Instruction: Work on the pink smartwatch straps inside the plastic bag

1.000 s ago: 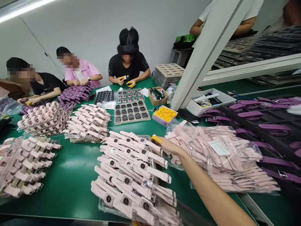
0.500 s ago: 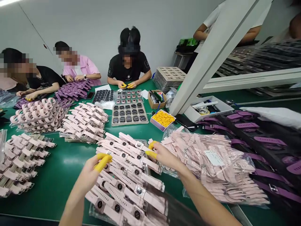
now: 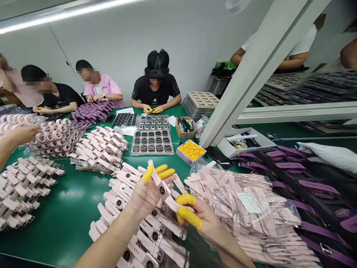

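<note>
A smartwatch with a pale pink strap (image 3: 163,190) is held above a tray, its round sensor back facing up. My left hand (image 3: 149,191), in yellow finger cots, supports the watch across its fingers with the thumb at one strap end. The other strap end is pinched between thumb and fingers of my right hand (image 3: 195,212), also in yellow cots. Beneath both hands, several rows of pink-strapped watches (image 3: 145,227) lie in a clear tray, partly hidden by my left forearm.
A bag of pink straps (image 3: 237,201) lies at right, beside purple-strapped watches (image 3: 295,186). Stacked pink watches (image 3: 97,149) stand at left. Beyond are a box of yellow finger cots (image 3: 191,152) and a tray of dark watch faces (image 3: 152,142). Another person's arm (image 3: 16,139) reaches in from the left.
My hands have moved from the tray's two sides to its middle, and a watch is now lifted between them. The view has tilted up. A co-worker's arm has appeared at left.
</note>
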Demonstrator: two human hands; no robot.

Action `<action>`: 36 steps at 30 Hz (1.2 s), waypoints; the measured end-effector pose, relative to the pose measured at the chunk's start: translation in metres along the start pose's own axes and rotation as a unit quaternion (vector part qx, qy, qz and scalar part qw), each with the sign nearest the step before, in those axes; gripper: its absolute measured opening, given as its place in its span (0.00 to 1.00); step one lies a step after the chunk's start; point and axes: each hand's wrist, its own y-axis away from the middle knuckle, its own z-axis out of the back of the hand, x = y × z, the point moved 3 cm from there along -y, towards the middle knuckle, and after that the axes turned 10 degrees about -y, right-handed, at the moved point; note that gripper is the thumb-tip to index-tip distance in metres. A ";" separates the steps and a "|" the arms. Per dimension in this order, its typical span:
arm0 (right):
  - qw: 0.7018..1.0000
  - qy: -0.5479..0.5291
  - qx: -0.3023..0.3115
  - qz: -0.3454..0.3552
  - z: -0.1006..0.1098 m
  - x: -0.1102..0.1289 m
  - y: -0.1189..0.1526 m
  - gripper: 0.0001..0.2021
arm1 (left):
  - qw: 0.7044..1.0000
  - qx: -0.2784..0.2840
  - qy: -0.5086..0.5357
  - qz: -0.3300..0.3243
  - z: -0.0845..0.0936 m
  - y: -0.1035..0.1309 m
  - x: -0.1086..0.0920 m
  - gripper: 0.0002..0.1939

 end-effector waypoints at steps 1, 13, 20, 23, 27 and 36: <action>0.999 -0.017 -0.025 -0.014 0.006 -0.008 0.007 0.16 | 0.998 -0.042 -0.013 -0.034 -0.003 -0.001 -0.004 0.24; 0.935 -0.052 -0.316 0.153 0.034 -0.002 0.013 0.21 | 0.801 -0.011 -0.550 -0.235 0.017 -0.004 0.046 0.17; 0.958 0.005 -0.234 0.167 0.013 -0.010 -0.002 0.21 | 0.669 0.059 -0.658 -0.340 0.022 -0.011 0.041 0.27; 0.958 0.069 -0.210 0.183 0.002 -0.008 -0.007 0.25 | 0.627 0.069 -0.691 -0.354 0.020 -0.010 0.042 0.27; 0.958 0.115 -0.164 0.205 -0.004 -0.002 -0.010 0.27 | 0.587 0.048 -0.708 -0.390 0.019 -0.008 0.041 0.26; 0.937 0.169 -0.198 0.233 0.003 -0.013 -0.012 0.19 | 0.574 -0.020 -0.713 -0.402 0.032 -0.008 0.032 0.28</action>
